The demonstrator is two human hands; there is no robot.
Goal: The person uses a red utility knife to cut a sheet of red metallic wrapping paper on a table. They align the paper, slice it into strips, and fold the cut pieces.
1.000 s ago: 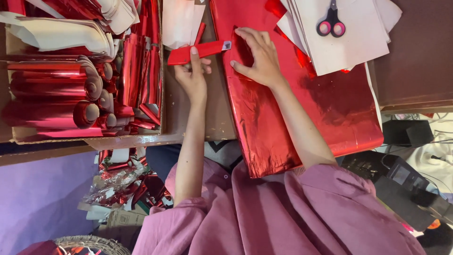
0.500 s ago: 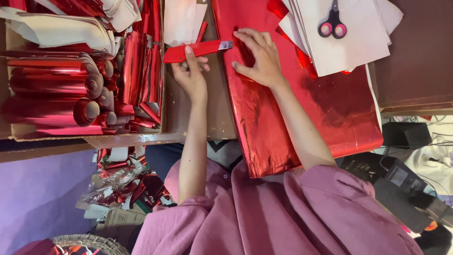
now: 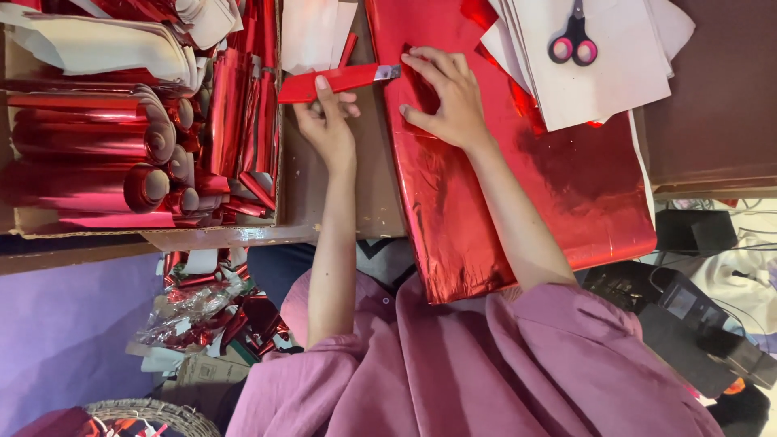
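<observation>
Cutter [image 3: 336, 81] in left hand [image 3: 328, 121], beside foil sheet [image 3: 518, 186].

Left hand [image 3: 328, 121]: grips red box cutter [image 3: 336, 81], blade at foil's edge.
Right hand [image 3: 445, 101]: pressing red foil sheet [image 3: 518, 186] flat on desk [image 3: 340, 194].

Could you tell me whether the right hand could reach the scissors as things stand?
Probably yes: the scissors lie uncovered atop the papers, just beyond the right hand, which is empty, pressing flat on the foil.
</observation>
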